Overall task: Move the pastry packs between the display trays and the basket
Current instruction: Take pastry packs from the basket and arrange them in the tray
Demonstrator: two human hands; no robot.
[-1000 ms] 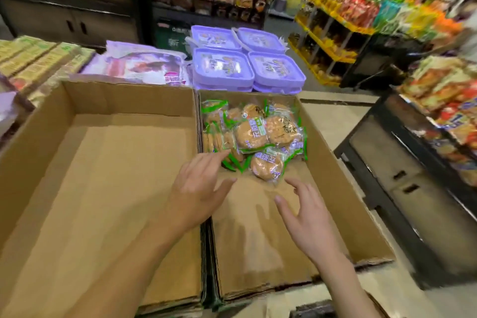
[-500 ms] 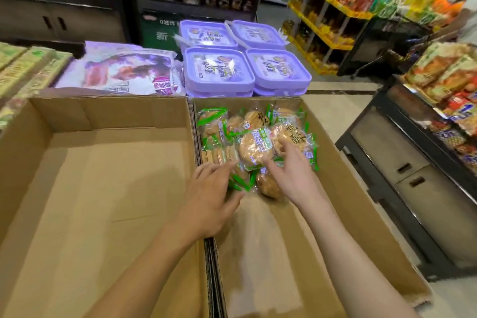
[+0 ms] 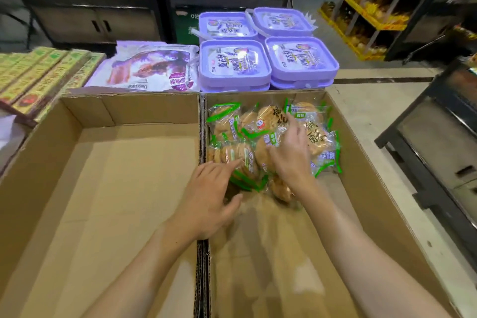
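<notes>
Several clear pastry packs [image 3: 317, 134] with green trim lie heaped at the far end of the right cardboard tray [image 3: 366, 209]. My right hand [image 3: 290, 155] lies on top of the heap, its fingers spread over the packs and slightly bent. My left hand [image 3: 206, 196] reaches across the divider between the trays, its straight fingertips touching the near left pack [image 3: 242, 160]. The left cardboard tray [image 3: 103, 188] holds nothing. No basket is in view.
Behind the trays stand purple lidded tubs [image 3: 235, 62] and a purple bagged product [image 3: 147, 70]. Yellow-green boxes [image 3: 33, 77] lie at the left. A dark cabinet [image 3: 438, 152] stands to the right, and stocked shelves [image 3: 366, 8] line the back.
Both hands have moved forward onto the pastry heap. My right hand went from the bare tray floor to the top of the packs, and my left hand reached the near left pack.
</notes>
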